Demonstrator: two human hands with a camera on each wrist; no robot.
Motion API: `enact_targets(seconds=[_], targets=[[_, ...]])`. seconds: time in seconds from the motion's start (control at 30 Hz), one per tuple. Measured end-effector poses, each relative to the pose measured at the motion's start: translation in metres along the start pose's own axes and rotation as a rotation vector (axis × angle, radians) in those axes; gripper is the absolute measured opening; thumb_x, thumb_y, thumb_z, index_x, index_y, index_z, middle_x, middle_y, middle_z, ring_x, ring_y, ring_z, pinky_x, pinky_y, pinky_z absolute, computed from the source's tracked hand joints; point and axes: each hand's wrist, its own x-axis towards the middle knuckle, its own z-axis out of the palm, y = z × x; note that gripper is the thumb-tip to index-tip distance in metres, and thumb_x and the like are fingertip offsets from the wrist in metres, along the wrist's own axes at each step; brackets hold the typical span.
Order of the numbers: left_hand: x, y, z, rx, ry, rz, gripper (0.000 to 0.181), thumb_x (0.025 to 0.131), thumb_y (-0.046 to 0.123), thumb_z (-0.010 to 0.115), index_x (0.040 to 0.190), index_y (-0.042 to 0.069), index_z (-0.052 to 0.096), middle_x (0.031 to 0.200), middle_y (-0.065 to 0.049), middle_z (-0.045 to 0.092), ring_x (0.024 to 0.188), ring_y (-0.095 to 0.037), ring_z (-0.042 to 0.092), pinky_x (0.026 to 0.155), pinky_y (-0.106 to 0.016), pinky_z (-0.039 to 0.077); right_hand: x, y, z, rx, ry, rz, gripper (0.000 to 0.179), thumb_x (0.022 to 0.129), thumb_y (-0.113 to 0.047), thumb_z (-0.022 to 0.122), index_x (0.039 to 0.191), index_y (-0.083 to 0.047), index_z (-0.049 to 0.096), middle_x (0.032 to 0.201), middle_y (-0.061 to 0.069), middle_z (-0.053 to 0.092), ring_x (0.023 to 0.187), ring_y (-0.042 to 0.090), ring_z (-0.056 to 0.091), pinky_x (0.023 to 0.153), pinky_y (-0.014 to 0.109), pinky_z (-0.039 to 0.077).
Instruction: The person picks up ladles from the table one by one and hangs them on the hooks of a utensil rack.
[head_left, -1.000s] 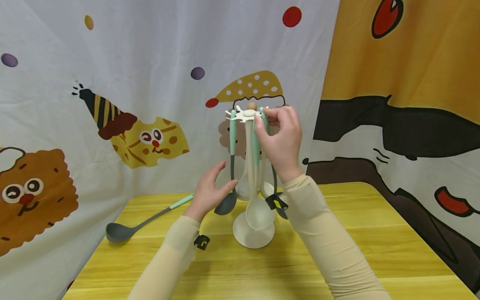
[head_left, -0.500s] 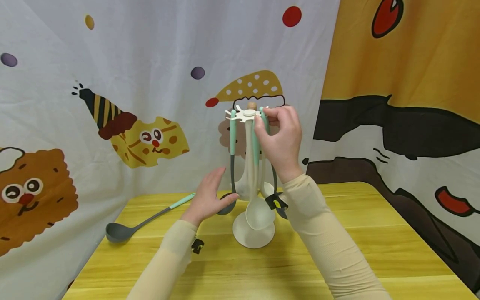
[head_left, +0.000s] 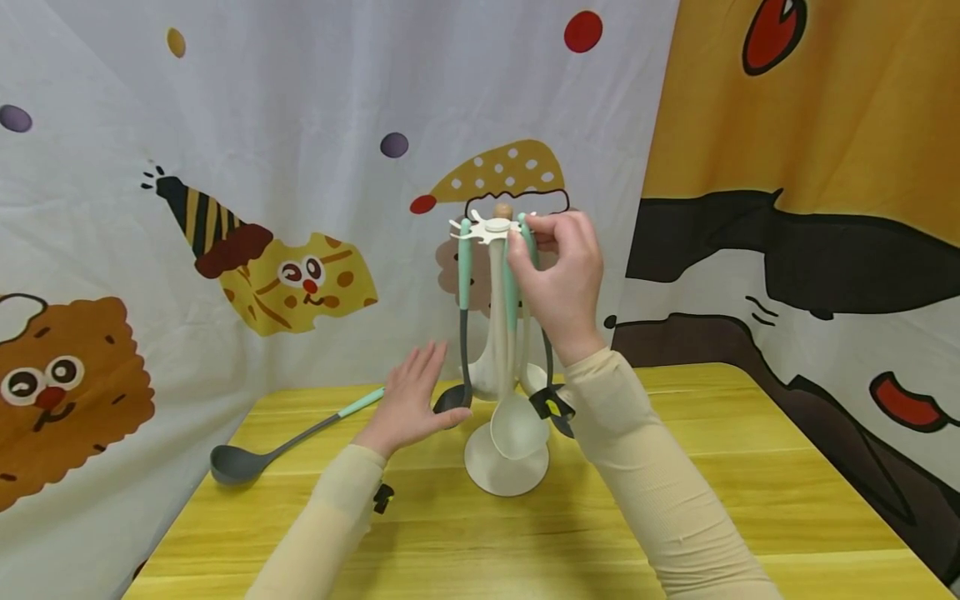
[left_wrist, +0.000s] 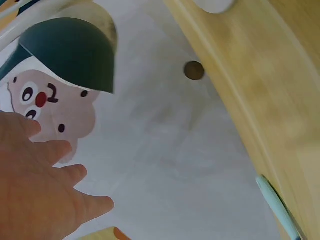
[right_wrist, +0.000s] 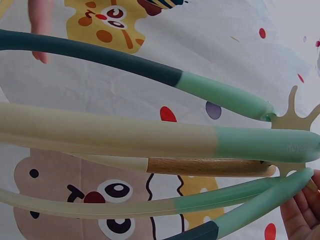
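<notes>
My right hand (head_left: 566, 275) is at the top of a white utensil stand (head_left: 498, 232), thumb and fingers pinching the mint handle (right_wrist: 270, 200) of a dark grey utensil hung on the right side. That utensil's head is partly hidden by my wrist. Near the stand's left side, my left hand (head_left: 408, 400) is spread with straight fingers, holding nothing; its thumb overlaps a hanging dark grey ladle (head_left: 453, 400) in the head view. A cream ladle (head_left: 519, 429) hangs at the front, above the round base. More cream utensils hang behind it.
A dark grey ladle with a mint handle (head_left: 238, 464) lies on the wooden table (head_left: 675, 517), left of my left hand. A wooden-handled utensil (right_wrist: 210, 166) hangs among the others. Behind the table hangs a cartoon-printed cloth (head_left: 322, 100).
My left hand has drawn slightly left and its fingers have spread, uncovering more of the hanging grey ladle's shaft. My right hand and the stand stay in place.
</notes>
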Motion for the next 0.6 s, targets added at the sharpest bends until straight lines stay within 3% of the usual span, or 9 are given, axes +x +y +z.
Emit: enact_targets(seconds=[0.6], targets=[[-0.011, -0.026, 0.018, 0.143, -0.120, -0.083, 0.124, 0.074, 0.077, 0.066, 0.160, 0.014, 0.002, 0.164, -0.014, -0.002, 0.149, -0.039, -0.004, 0.108, -0.074, 0.003, 0.001, 0.002, 0.000, 0.009, -0.004, 0.006, 0.024, 0.089, -0.015, 0.066, 0.100, 0.005, 0.068, 0.097, 0.016, 0.059, 0.081, 0.024, 0.061, 0.075, 0.027, 0.054]])
